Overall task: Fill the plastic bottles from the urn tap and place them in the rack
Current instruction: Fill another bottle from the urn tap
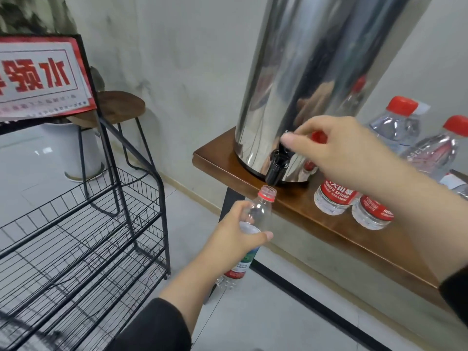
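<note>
Below the black tap spout (274, 171), the left hand (239, 236) grips an uncapped clear plastic bottle with a red neck ring (255, 219), fingers and thumb wrapped round its upper body just under the shoulder. The bottle mouth sits just beneath the spout, slightly toward the viewer. No water is visible in the bottle. The right hand (334, 150) rests on the tap lever, thumb and fingers curled about it, with a small red cap (318, 137) tucked between the fingers.

Handling: the bottle is thin-walled and light when empty; it likely dents under a firm squeeze. It gains weight as it fills, so a mid-body grip below the shoulder gives better support. A wet wall may turn slippery.

Behind the tap stands the tall polished steel urn (304, 84) on a brown wooden shelf (342, 224). Several capped red-labelled bottles (336, 198) stand right of the urn. The black wire rack (83, 224) stands to the left, its visible tiers holding no bottles.
</note>
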Available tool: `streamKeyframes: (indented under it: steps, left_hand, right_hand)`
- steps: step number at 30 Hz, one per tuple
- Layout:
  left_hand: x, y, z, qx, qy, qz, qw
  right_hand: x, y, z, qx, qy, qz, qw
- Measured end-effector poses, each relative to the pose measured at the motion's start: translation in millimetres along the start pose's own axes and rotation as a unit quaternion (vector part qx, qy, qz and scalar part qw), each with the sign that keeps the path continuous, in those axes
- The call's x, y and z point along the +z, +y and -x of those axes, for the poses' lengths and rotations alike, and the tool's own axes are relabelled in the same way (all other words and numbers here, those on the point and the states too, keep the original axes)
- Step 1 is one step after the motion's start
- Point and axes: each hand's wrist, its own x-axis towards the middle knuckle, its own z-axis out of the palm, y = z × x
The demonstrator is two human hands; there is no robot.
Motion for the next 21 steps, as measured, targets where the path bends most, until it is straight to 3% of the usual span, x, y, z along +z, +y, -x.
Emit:
streamKeyframes:
  steps: [2,7,10,13,16,18,21]
  left_hand:
    - [0.2,1.3,-3.9,0.003,0.005,0.015,1.000]
    - [0.5,3.5,-7.3,0.008,0.002,0.026,1.000]
    - [1.3,4.8,-7.6,0.013,0.003,0.028,1.000]
    - [1.9,5.3,-7.9,0.009,0.005,0.027,1.000]
    - [2.4,5.9,-7.6,0.010,0.008,0.034,0.999]
    - [3.3,6.4,-7.2,0.012,0.006,0.036,0.999]
    - [4.4,5.4,-8.1,0.012,0.001,0.043,0.999]
  right_hand:
    - [1.8,-5.6,-5.7,-0.026,-0.051,0.059,0.997]
    - [3.3,0.4,-15.0,-0.055,-0.044,0.081,0.994]
    - [15.5,8.7,-7.4,-0.085,0.022,0.092,0.992]
    - [38.5,21.3,11.1,-0.182,0.113,0.148,0.966]
    - [63.5,28.3,32.1,-0.203,0.133,0.189,0.951]
    - [71.6,30.0,42.0,-0.180,0.132,0.145,0.964]
    - [63.7,39.9,50.3,-0.114,0.174,-0.051,0.977]
